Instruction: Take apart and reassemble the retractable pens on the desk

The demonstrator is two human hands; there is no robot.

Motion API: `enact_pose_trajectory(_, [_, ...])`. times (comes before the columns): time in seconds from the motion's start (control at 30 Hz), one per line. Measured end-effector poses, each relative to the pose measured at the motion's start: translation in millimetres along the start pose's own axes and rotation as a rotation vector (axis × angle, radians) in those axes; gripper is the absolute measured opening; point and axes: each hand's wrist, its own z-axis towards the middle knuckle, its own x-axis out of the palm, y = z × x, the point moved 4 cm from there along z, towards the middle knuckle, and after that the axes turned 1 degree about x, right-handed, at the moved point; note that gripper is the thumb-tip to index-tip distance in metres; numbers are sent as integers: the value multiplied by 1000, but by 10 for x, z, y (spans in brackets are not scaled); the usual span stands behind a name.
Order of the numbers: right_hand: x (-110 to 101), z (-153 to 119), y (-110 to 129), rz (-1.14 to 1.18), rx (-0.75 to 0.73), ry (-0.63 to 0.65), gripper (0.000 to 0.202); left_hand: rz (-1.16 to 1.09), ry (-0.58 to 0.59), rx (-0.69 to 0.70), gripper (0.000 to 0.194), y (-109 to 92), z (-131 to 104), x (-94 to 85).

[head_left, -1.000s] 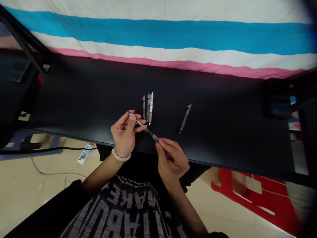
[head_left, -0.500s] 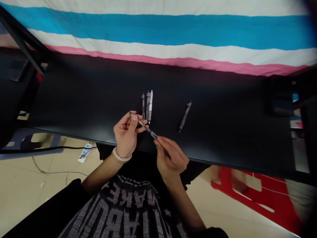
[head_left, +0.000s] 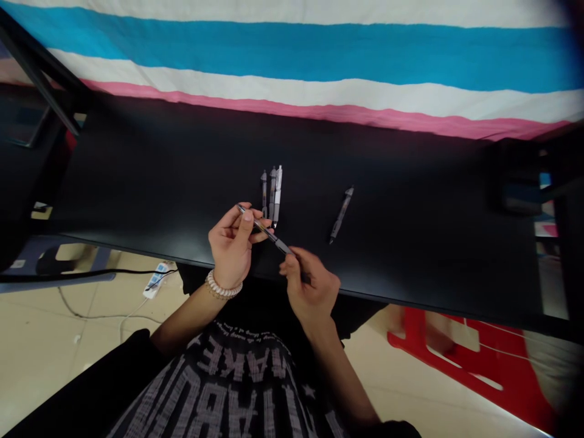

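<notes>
A pen (head_left: 281, 246) with a clear barrel and a grey grip slants between my two hands above the front part of the black table (head_left: 182, 176). My left hand (head_left: 232, 248) pinches its upper barrel between thumb and fingers. At the lower end, the thumb and fingers of my right hand (head_left: 314, 286) close around the tip, which they hide. Just beyond my left fingers lie a white pen (head_left: 278, 194) and two dark grey-gripped pens (head_left: 272, 187), side by side. Another grey-gripped pen (head_left: 341, 215) lies apart from them, to the right.
A striped cloth (head_left: 292, 52) hangs along the table's far edge. Below the front edge, a power strip (head_left: 156, 280) with cables lies on the floor at left, and a red plastic stool (head_left: 497, 377) stands at right. A dark object (head_left: 517, 182) is at the table's right end.
My right hand has shifted slightly left, with its fingers curled more around the pen's tip end. My left hand and the pens on the table have stayed in place.
</notes>
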Motion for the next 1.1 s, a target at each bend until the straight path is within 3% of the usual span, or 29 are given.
enact_pose_trajectory(0.1, [13, 7, -12, 70, 49, 6, 21, -15, 31, -7, 25, -22, 0, 11])
enact_pose_trajectory(0.2, [137, 0, -98, 393, 366, 213, 45, -53, 133, -53, 26, -39, 13, 41])
enact_pose_trajectory(0.3, [283, -64, -119, 800, 723, 357, 53, -96, 244, -118, 25, -51, 28, 69])
enact_pose_trajectory(0.43, [419, -181, -35, 1054, 914, 448, 54, -173, 311, -171, 21, -87, 24, 105])
enact_pose_trajectory(0.5, [445, -231, -18, 991, 849, 417, 54, -248, 314, -210, 19, -118, 9, 135])
enact_pose_trajectory(0.6, [432, -283, -20, 722, 618, 333, 52, -377, 250, -325, 22, -164, -21, 164])
enact_pose_trajectory(0.73, [408, -321, -11, 459, 365, 332, 43, -411, 152, -447, 28, -212, -55, 160])
enact_pose_trajectory(0.9, [361, -279, -19, 447, 295, 325, 36, -417, 202, -432, 47, -259, -62, 181])
enact_pose_trajectory(1.1, [316, -264, -37, 350, 218, 287, 30, -399, 221, -442, 40, -259, -55, 217])
